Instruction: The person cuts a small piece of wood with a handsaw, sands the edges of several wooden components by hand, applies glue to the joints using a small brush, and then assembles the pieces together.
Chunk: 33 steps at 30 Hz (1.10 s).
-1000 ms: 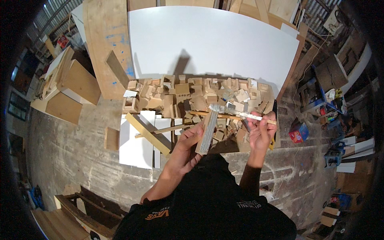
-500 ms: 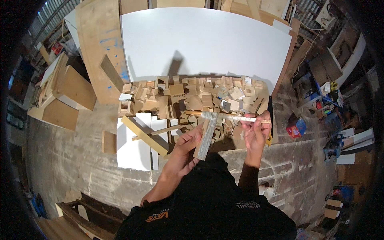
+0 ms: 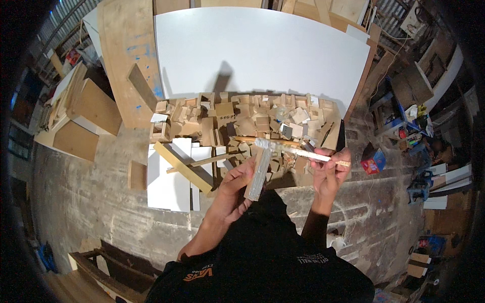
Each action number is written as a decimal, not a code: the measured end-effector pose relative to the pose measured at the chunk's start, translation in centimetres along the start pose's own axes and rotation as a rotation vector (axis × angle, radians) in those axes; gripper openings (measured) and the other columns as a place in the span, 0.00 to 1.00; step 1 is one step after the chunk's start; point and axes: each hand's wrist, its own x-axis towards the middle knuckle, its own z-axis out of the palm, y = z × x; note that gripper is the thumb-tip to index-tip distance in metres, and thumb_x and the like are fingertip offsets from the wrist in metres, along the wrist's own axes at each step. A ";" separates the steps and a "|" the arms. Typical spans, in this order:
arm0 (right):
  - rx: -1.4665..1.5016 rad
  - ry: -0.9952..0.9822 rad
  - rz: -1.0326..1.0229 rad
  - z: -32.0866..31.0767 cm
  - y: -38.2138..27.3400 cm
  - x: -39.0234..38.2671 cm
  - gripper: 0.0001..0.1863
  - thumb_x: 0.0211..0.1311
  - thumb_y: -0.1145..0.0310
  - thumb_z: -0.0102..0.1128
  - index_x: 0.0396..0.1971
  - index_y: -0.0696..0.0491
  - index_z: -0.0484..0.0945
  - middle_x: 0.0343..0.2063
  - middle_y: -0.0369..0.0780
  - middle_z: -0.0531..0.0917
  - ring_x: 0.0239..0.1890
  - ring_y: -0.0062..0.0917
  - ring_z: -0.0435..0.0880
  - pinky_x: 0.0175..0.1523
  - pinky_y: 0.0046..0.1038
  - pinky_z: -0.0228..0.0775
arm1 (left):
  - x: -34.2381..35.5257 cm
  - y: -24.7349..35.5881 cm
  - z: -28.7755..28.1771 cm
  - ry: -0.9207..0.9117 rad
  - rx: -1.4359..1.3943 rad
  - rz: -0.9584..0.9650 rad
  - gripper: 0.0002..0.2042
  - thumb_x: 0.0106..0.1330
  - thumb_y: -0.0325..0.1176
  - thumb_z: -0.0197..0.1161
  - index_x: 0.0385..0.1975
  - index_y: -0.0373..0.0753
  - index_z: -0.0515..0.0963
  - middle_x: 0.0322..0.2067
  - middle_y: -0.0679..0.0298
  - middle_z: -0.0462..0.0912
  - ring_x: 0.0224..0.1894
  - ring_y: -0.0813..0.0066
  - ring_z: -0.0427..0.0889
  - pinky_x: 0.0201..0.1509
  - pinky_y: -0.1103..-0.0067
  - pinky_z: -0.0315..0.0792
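My left hand (image 3: pixel 233 188) grips a narrow wooden block (image 3: pixel 258 174) from its left side, fingers closed around the lower part. The block stands tilted, and a rough silvery-grey layer covers the face turned up. A thin whitish stick (image 3: pixel 314 156) is pinched in the fingers of my right hand (image 3: pixel 331 174), with its right end poking out past them. From there it slopes up to the left, its far end at the block's top. Whether it touches the block there I cannot tell. Beneath both hands spreads a heap of small wood offcuts (image 3: pixel 262 123).
A big white panel (image 3: pixel 262 55) stands behind the heap. On the left, a yellowish strip (image 3: pixel 183 166) and a thin stick lie across white boards (image 3: pixel 174 197). Wooden boxes (image 3: pixel 76 136) stand on the floor at left. A red and blue box (image 3: pixel 373 159) is to the right.
My right hand has shifted slightly right and down, and the stick slopes down more toward it. My left hand and the block are nearly where they were.
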 end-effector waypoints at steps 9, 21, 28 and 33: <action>0.044 -0.127 0.135 0.8 -0.3 -3.0 0.14 0.64 0.69 0.65 0.36 0.55 0.66 0.36 0.57 0.84 0.37 0.36 0.88 0.31 0.28 0.85 | -0.2 0.3 0.3 0.132 -0.007 0.027 0.23 0.68 0.43 0.61 0.54 0.30 0.72 0.34 0.60 0.81 0.25 0.79 0.79 0.22 0.89 0.75; 0.480 -0.065 0.234 -2.0 1.9 -2.6 0.12 0.67 0.73 0.59 0.43 0.54 0.64 0.39 0.53 0.84 0.36 0.33 0.87 0.38 0.25 0.83 | -0.7 1.0 1.5 0.016 0.086 0.087 0.24 0.70 0.39 0.60 0.61 0.32 0.70 0.42 0.63 0.83 0.38 0.81 0.83 0.37 0.87 0.78; 0.536 0.194 0.182 -3.3 4.6 -2.3 0.12 0.67 0.71 0.60 0.46 0.53 0.68 0.40 0.48 0.83 0.44 0.31 0.86 0.42 0.28 0.85 | -1.1 1.2 1.7 0.047 0.147 0.089 0.22 0.71 0.38 0.59 0.59 0.30 0.71 0.42 0.63 0.84 0.41 0.80 0.83 0.46 0.82 0.78; 0.547 0.027 0.215 -3.2 5.2 -2.9 0.12 0.67 0.72 0.59 0.47 0.53 0.68 0.40 0.47 0.83 0.42 0.32 0.86 0.39 0.26 0.83 | -1.0 1.2 2.3 0.080 0.151 0.062 0.16 0.72 0.38 0.58 0.49 0.32 0.76 0.38 0.64 0.84 0.37 0.82 0.82 0.42 0.82 0.76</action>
